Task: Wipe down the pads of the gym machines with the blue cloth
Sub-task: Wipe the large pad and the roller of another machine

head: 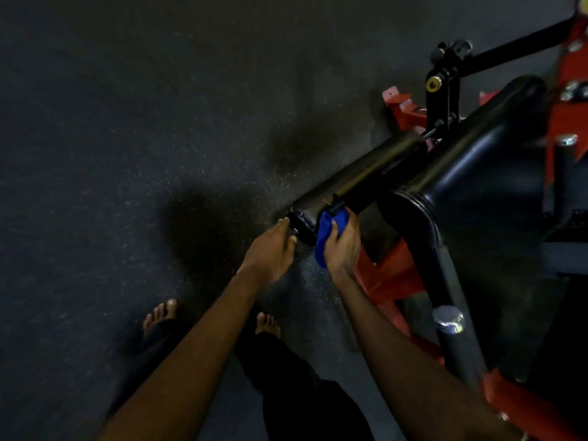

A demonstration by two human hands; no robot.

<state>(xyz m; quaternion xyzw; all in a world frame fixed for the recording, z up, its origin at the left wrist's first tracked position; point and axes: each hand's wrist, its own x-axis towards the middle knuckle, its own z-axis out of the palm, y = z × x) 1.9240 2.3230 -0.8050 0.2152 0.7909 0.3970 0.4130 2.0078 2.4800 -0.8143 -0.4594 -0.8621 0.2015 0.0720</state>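
A long black roller pad (366, 173) of a red-framed gym machine slants from the centre up to the right. My right hand (343, 246) grips the bunched blue cloth (331, 233) and holds it against the underside of the pad near its left end. My left hand (273, 249) reaches to the pad's round end cap (302, 226); its fingers lie fairly straight and touch the cap. A larger black seat pad (483, 173) sits to the right of the roller.
The red steel frame (388, 278) runs under and right of the pads, with a grey post and chrome cap (448, 319) at lower right. A black bracket (442, 90) rises above the roller. Dark speckled rubber floor (127, 154) spreads left. My bare feet (162, 313) stand below.
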